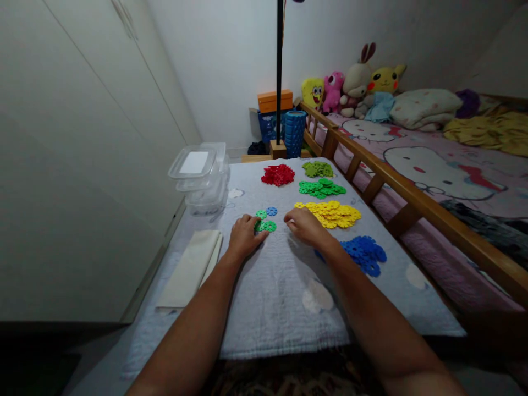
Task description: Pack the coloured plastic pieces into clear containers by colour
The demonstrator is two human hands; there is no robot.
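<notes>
The step in hand looks like arranging a small cluster of flower-shaped discs on the counter [268, 308], to the left of the yellow pile [336, 214]. The left hand [244, 235] lies loosely with thumb and fingers apart, touching the cluster's edge rather than gripping. The right hand [307, 224], between that cluster and the yellow pile, has its fingers curled with thumb and forefinger close together; whether a disc is pinched there, I cannot tell. The next move probably calls for a light fingertip grip and a steady left hand, since loose discs could slide easily.

Counting the cluster: three green discs [270, 226], one partly under the left fingers, and one blue disc [271, 211]. There are five piles: the yellow one, a green pile [322, 188] and a light green pile [317, 169] beyond it, a red pile [278, 175] beyond it to the left, and a blue pile [367, 254] on its near side; overlap prevents counting their discs
</notes>
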